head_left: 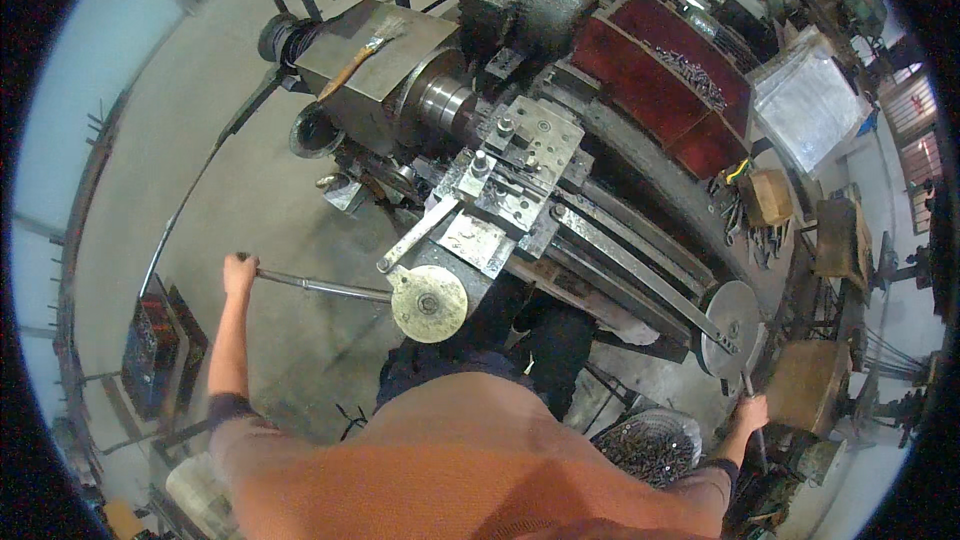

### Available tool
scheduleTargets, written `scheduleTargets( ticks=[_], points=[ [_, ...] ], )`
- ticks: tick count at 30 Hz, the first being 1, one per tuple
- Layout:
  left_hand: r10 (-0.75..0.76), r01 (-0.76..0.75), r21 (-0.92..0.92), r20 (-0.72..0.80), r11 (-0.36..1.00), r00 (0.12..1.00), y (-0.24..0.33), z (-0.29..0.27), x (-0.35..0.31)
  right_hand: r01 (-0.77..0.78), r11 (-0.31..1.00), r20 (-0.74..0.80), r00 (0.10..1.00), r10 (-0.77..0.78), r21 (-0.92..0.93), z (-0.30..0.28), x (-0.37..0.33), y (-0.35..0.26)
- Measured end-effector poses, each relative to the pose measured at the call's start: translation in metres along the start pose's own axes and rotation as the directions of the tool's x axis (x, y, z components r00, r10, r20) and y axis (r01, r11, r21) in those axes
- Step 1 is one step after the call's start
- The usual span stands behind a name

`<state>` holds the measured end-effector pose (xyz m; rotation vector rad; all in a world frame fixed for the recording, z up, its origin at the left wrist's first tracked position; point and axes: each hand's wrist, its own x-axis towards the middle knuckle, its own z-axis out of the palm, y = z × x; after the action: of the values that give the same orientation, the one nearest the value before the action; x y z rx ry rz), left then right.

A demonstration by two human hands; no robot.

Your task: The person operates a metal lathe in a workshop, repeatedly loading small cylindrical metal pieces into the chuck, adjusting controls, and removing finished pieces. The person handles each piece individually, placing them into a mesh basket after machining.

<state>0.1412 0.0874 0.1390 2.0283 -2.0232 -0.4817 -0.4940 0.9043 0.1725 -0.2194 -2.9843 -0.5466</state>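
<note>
My left hand (240, 273) is closed round the end of a long metal lever (330, 287) that reaches out from a pale round disc (430, 302) on the near side of a lathe. A flat link arm (420, 233) runs from beside that disc up to the cross slide (510, 175). Far out to the right, my right hand (750, 412) grips a second lever (746, 380), which hangs from a grey disc (730, 318). A long flat bar (635, 268) ties this disc to the slide. Close to the slide sits the shiny spindle nose (445, 100).
A wooden-handled brush (352, 68) lies on the headstock (390, 35). Behind the bed stand a motor (525, 0) and a red tray (630, 70) holding small metal parts. Hand tools (765, 240) lie at the right. Beside my right arm is a basket of metal pieces (650, 448).
</note>
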Motion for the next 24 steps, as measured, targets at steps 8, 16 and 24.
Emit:
scheduleTargets(
  ticks=[8, 16, 24],
  points=[
    [0.414, -0.454, 0.253, 0.198, 0.854, 0.889, 0.126, 0.097, 0.077, 0.145, 0.989, -0.542, 0.832, -0.117, 0.009, 0.047, -0.028, 0.005],
    [0.514, -0.549, 0.304, 0.193, 0.778, 0.836, 0.125, 0.176, 0.111, -0.002, 0.888, 0.054, 0.998, -0.026, 0.459, 0.006, -0.15, -0.076],
    [0.465, -0.605, 0.275, 0.434, 0.747, 0.772, 0.118, 0.168, 0.105, 0.144, 0.819, -0.108, 0.989, -0.1, 0.556, -0.083, -0.129, -0.088]
  ],
)
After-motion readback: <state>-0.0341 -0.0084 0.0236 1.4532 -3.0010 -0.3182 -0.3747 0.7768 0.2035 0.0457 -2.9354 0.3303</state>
